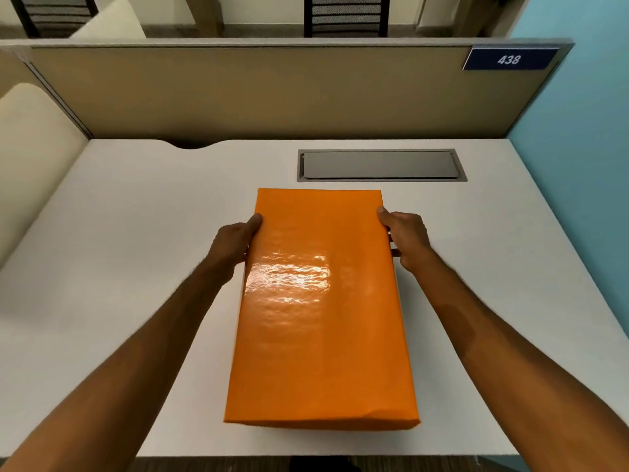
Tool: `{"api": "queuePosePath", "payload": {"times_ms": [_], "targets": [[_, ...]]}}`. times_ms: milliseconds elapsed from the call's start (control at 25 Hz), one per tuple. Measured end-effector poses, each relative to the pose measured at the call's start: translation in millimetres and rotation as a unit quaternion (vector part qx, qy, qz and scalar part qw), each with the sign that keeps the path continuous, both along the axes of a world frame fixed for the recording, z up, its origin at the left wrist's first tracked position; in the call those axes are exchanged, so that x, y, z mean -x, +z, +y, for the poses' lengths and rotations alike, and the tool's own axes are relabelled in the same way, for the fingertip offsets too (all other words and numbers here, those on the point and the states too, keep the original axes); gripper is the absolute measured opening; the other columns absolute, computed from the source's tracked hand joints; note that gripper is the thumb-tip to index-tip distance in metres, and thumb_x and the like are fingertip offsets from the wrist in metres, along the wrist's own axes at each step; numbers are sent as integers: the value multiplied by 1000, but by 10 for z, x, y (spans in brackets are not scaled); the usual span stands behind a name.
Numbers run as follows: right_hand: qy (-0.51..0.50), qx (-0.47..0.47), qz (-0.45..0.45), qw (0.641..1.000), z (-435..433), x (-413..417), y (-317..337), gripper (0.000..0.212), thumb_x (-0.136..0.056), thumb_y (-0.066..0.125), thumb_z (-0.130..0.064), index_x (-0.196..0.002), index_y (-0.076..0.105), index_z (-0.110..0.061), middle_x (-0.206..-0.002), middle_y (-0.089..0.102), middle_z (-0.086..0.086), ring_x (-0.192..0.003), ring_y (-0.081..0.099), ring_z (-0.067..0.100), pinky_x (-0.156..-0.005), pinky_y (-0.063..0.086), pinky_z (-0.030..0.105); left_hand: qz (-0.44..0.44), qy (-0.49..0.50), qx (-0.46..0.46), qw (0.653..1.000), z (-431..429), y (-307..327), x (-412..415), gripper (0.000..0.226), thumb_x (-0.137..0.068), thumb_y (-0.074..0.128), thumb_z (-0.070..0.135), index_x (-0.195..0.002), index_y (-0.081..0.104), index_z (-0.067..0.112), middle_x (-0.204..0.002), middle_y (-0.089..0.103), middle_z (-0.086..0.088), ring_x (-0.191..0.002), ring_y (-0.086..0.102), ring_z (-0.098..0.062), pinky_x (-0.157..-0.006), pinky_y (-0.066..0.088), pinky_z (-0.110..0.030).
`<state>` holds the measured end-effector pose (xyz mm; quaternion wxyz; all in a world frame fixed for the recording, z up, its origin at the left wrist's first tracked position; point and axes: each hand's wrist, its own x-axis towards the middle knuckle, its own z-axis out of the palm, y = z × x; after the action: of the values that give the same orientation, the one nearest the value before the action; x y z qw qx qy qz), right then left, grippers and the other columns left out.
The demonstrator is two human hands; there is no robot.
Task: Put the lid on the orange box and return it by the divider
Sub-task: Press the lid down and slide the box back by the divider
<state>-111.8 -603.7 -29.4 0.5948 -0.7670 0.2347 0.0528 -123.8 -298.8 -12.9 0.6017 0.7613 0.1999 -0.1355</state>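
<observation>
An orange box (pixel 321 301) sits lengthwise in the middle of the white worktop (pixel 119 233), its long axis running away from the person toward the beige divider (pixel 255 93) at the back. The glossy orange lid (pixel 320 216) covers the whole top, and a patch of glare lies across its middle (the surface looks slightly rippled there). The near end of the box comes close to the worktop's front edge; the far end stops just short of a grey recessed cable hatch (pixel 381 165) set into the worktop, so the box is well apart from the divider.

Both hands grip the box on its long sides, toward the far end. The left hand (pixel 235 241) presses against the left side with the thumb lying up along the lid's edge, the other fingers hidden behind the box. The right hand (pixel 405 238) clasps the right side in the same way, thumb at the top edge and curled fingers against the side wall. Whether the box rests on the worktop or is lifted slightly cannot be told.

A blue plate (pixel 509 58) reading 438 is fixed at the divider's upper right corner, next to a light blue wall (pixel 578 165).
</observation>
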Motion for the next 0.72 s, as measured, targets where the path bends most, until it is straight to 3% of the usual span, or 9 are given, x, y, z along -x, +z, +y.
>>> {"api": "queuePosePath", "payload": {"times_ms": [160,240,400,480,720], "targets": [[-3,-17,16,1000,-41,-34,-38,35,-93,57,-49,-101,65,-15,-105,69,8,-96,66,31,-82,56,49,-34,9,-23,999,8,-98,-13,40,-89,56,56,-86,70,19,-96,73,-11,-94,71,-34,-87,57,-49],[-3,-18,20,1000,-37,-36,-27,33,-92,58,-49,-100,64,-18,-105,69,6,-96,65,29,-80,55,48,-43,13,-26,999,10,-119,-18,39,-90,56,55,-85,70,19,-92,73,-10,-92,71,-34,-85,56,-48],[11,-13,19,1000,-6,26,27,32,-92,54,-54,-99,63,-23,-93,67,-2,-87,64,23,-64,51,38,-28,8,-21,999,30,-106,-14,53,-90,56,55,-108,68,7,-109,70,-15,-102,68,-36,-89,55,-49],[25,-12,23,999,-5,74,52,35,-92,52,-55,-104,62,-24,-97,67,-2,-88,64,22,-64,50,38,-14,-5,-29,999,31,-59,6,58,-91,53,55,-116,64,4,-118,67,-17,-108,64,-37,-91,54,-50],[81,-38,10,996,-57,544,81,25,-94,54,-47,-113,59,-31,-102,67,-8,-95,65,19,-61,51,34,6,-67,-33,997,75,32,476,59,-93,56,47,-142,44,16,-133,59,-13,-109,61,-28,-88,53,-49]]}}
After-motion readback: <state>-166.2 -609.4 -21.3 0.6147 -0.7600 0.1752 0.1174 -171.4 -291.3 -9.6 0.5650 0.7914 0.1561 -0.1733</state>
